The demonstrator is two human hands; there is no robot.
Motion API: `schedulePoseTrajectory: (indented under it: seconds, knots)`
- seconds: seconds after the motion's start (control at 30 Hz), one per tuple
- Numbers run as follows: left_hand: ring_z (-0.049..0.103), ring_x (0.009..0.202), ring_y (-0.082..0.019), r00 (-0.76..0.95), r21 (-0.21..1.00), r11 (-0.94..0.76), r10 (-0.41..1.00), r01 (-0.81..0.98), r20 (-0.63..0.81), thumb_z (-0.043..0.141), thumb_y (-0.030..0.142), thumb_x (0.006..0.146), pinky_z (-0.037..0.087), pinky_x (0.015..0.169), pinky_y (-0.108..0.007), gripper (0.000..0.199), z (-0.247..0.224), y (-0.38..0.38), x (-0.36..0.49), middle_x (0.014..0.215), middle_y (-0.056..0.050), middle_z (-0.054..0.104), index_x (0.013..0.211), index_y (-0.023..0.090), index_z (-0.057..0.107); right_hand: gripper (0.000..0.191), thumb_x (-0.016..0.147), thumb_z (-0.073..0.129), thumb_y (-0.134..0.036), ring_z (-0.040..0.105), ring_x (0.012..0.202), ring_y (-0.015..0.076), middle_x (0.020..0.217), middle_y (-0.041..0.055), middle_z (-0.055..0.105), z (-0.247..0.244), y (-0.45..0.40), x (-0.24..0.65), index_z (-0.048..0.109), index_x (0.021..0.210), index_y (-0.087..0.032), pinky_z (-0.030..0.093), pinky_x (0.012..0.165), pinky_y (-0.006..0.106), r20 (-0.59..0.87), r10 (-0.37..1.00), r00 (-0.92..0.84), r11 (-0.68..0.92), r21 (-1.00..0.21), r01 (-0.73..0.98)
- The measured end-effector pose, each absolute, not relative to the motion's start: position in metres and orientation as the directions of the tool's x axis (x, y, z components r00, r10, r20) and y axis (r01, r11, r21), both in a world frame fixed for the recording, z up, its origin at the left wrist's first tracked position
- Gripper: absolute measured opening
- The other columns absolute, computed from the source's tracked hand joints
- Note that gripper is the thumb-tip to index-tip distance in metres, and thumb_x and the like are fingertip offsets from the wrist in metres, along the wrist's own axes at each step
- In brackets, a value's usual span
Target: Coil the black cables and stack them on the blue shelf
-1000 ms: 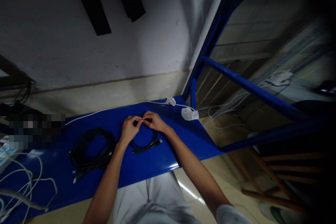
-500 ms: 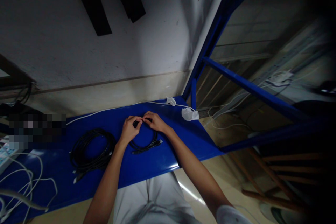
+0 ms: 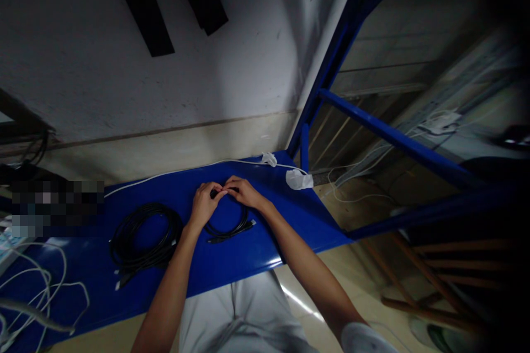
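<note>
A small coil of black cable lies on the blue tabletop; its plug ends point out at the near side. Its far side runs up into both my hands. My left hand grips the coil at its left, thumb and fingers pinched together. From the right, my right hand pinches the same stretch, and the fingertips of the two hands meet there. Whatever small piece may lie between the fingertips is hidden. Left of my left forearm rests a larger pile of coiled black cables with pale plug ends.
Tangled white cables spread over the table's left end. Along the wall side runs a white cord, with crumpled white scraps at the right. A blue metal frame rises on the right, beside a wooden chair.
My fingertips have shifted slightly and press closer together at the far side of the coil. The cables and the forearms stay in nearly the same place.
</note>
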State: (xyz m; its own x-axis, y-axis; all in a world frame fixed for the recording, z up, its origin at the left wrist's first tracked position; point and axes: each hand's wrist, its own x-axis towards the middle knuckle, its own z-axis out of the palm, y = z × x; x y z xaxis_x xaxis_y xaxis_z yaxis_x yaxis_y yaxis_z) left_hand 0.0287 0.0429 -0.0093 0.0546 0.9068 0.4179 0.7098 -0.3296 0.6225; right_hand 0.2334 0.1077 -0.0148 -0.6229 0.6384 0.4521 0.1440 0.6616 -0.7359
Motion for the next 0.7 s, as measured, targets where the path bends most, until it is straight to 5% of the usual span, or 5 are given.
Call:
schedulePoseTrajectory:
  seconds: [0.43,0.7]
  knots:
    - [0.068,0.093,-0.024,0.029,0.606,-0.283,0.919,0.743,0.394,0.075,0.040,0.098,0.051,0.088,-0.038,0.016,-0.0154,0.0462,0.0263,0.097,-0.004,0.078,0.092,0.025,0.072,0.018,0.094,0.071,-0.011,0.069,0.097,0.0198,0.107,0.0076,0.071,-0.0134,0.1056,0.2334,0.081,0.106,-0.019,0.056,0.092,0.033,0.413,0.650,-0.638,0.634,-0.757,0.157]
    - [0.069,0.092,-0.024,0.036,0.586,-0.299,0.908,0.754,0.417,0.074,0.039,0.099,0.051,0.091,-0.039,0.016,-0.0146,0.0465,0.0255,0.094,-0.004,0.076,0.089,0.026,0.072,0.012,0.101,0.072,-0.023,0.070,0.101,0.0214,0.108,0.0086,0.073,-0.0146,0.1078,0.2328,0.081,0.106,-0.020,0.056,0.097,0.036,0.398,0.655,-0.642,0.618,-0.772,0.151]
